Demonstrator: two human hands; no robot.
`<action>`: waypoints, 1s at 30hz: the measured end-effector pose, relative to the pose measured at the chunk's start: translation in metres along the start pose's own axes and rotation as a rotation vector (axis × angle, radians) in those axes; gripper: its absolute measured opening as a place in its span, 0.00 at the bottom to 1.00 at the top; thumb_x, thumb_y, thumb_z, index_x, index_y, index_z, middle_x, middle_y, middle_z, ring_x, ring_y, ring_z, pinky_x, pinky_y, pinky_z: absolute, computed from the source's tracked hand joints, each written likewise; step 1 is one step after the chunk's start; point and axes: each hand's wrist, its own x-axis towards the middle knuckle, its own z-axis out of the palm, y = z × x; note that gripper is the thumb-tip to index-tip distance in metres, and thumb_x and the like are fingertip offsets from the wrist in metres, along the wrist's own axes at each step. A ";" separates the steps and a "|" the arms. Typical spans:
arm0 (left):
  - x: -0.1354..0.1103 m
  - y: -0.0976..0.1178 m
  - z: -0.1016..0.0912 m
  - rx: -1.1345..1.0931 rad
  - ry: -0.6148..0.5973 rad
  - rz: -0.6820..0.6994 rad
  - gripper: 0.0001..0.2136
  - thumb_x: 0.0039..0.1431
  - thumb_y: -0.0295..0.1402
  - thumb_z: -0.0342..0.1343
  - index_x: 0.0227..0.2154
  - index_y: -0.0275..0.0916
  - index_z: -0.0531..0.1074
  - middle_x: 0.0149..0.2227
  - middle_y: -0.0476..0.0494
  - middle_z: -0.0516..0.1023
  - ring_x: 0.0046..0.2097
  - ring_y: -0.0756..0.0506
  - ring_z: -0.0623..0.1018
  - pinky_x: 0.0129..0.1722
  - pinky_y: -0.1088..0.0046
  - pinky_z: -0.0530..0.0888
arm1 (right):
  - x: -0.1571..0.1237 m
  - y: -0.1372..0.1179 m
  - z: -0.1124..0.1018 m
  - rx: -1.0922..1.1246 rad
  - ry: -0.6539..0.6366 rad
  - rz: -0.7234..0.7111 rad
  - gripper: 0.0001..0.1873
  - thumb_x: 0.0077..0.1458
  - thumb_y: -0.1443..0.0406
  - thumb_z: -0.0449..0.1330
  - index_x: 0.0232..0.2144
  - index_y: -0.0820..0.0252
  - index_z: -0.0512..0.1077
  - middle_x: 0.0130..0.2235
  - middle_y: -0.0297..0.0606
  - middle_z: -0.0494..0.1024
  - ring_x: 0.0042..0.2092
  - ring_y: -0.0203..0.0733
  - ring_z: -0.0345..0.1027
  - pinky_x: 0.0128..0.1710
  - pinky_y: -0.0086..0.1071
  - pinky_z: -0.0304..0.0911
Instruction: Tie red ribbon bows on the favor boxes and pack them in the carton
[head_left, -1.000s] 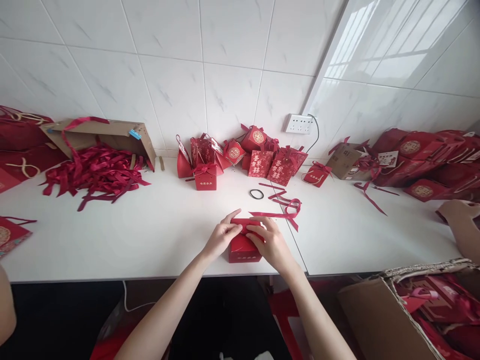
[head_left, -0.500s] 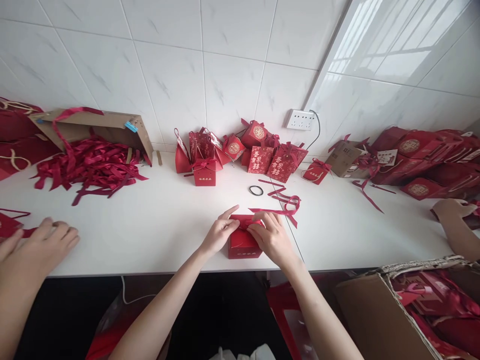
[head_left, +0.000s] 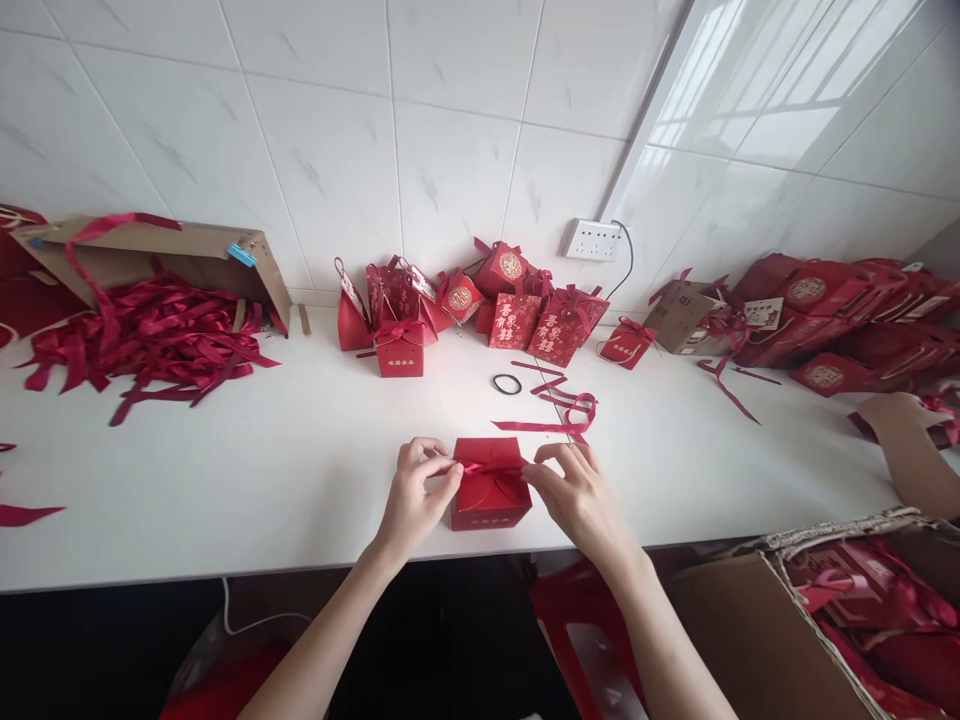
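Red box [head_left: 491, 518] sits upright near the front edge of the white table [head_left: 315, 480]. Bow-like ribbon [head_left: 489, 467] lies across its closed top. Left hand [head_left: 414, 495] pinches one end of the ribbon between thumb and finger; right hand [head_left: 581, 492] pinches the other. Black ring [head_left: 507, 384] and loose ribbon strip [head_left: 551, 427] lie just behind.

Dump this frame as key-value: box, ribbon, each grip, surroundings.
red box: on white table, near front edge
ribbon: across box top; knot unclear
left grip: pinching ribbon near box's left edge
right grip: pinching ribbon near box's right edge
behind box: black ring, loose ribbons
far left: ribbon pile, open carton
far right: another person's hand
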 end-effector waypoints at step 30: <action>-0.003 0.003 0.008 -0.244 -0.144 -0.198 0.11 0.57 0.34 0.49 0.20 0.40 0.61 0.40 0.41 0.67 0.48 0.43 0.71 0.28 0.75 0.68 | -0.001 -0.005 0.023 1.443 -0.260 1.053 0.18 0.50 0.54 0.62 0.22 0.60 0.62 0.23 0.28 0.63 0.26 0.31 0.53 0.28 0.28 0.51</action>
